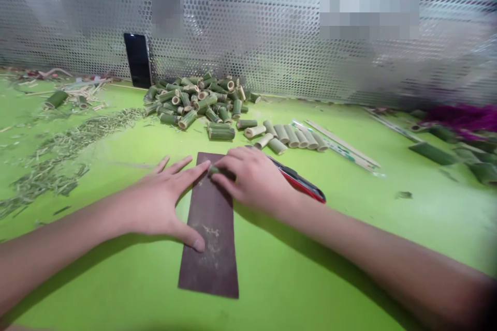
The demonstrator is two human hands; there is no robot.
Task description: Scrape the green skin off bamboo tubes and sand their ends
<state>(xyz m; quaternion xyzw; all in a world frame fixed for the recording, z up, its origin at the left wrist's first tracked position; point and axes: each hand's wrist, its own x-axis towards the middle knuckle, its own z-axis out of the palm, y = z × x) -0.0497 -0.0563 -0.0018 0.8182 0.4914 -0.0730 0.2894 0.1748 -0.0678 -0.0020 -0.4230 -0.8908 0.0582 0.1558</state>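
Note:
A strip of dark brown sandpaper (pixel 215 264) lies flat on the green table, with pale dust on its middle and upper part. My left hand (pixel 163 196) is spread, its thumb and index fingertip pressing on the strip's left side. Pinched in the fingers of my right hand (pixel 252 178) is a short green bamboo piece (pixel 216 170), mostly covered by the fingers, against the sandpaper's upper part. Partly behind my right hand lies a red and black utility knife (pixel 303 183).
Beyond the sandpaper is a heap of cut bamboo tubes (pixel 198 98), with several pale tubes (pixel 297 136) lined up to its right. A phone (pixel 138 60) leans on the perforated metal screen (pixel 272 36). Bamboo shavings (pixel 73 150) lie left; split bamboo pieces (pixel 433 153) lie right.

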